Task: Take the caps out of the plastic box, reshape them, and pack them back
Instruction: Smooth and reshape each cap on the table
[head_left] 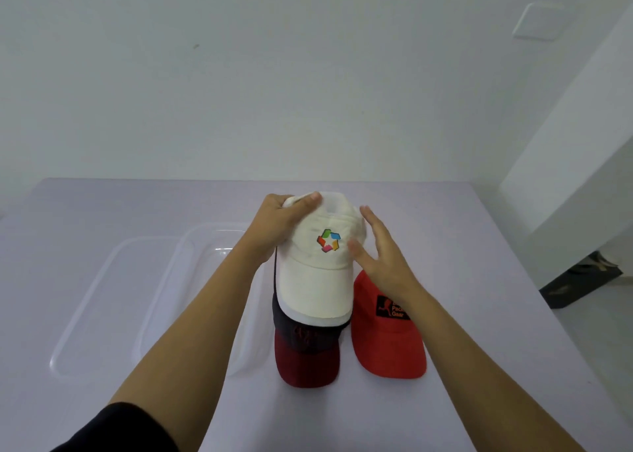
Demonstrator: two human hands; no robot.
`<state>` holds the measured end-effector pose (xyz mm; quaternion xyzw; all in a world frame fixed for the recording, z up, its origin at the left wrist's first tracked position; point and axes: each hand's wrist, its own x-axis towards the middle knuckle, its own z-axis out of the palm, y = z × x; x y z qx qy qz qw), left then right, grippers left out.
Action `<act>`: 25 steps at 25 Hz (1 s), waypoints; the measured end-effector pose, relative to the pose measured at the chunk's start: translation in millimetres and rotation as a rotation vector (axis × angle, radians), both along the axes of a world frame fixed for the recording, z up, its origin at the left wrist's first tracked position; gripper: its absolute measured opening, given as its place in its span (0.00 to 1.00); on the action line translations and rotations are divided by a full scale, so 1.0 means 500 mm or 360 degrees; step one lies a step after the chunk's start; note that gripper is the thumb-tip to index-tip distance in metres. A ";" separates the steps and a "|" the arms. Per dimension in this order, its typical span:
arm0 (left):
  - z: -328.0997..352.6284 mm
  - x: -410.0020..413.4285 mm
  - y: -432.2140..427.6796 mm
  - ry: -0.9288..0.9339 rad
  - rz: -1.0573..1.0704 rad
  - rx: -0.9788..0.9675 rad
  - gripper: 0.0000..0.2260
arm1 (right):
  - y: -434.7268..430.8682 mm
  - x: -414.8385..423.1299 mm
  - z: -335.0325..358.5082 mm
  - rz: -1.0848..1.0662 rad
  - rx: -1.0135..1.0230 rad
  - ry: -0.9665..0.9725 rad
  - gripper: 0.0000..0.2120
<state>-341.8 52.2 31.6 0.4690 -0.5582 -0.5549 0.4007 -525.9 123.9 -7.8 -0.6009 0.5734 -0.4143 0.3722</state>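
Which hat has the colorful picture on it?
The white cap in the left hand, stacked on the dark cap with the maroon brim. The red cap has a black patch instead.

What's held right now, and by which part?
The left hand grips the white cap at the back top of its crown. The right hand is open, fingers spread beside the crown's right side, gripping nothing.

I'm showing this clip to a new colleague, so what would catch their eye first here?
Most likely the white cap with its multicoloured logo, mid-table: the left hand grips its crown and the open right hand hovers at its side. It sits over a dark cap with a maroon brim, and a red cap lies just to the right. A clear plastic box and its lid lie on the left.
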 end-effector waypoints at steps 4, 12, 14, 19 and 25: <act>0.003 -0.037 0.009 0.0054 -0.0152 0.0109 0.21 | -0.022 0.005 0.033 0.0160 0.0057 -0.0223 0.08; -0.024 -0.013 0.016 -0.0337 -0.0311 -0.0228 0.11 | -0.022 -0.007 0.022 -0.0169 -0.0037 -0.0220 0.06; -0.018 -0.010 0.013 -0.0410 -0.0329 -0.0240 0.11 | -0.025 -0.011 0.020 -0.0175 -0.0057 -0.0111 0.06; -0.006 -0.007 0.020 -0.0101 -0.0393 -0.0127 0.10 | -0.031 -0.015 0.044 -0.0002 -0.0054 -0.0019 0.06; 0.007 -0.021 0.026 -0.0280 -0.0369 -0.0318 0.13 | -0.027 -0.011 0.063 0.0011 0.0185 -0.0213 0.17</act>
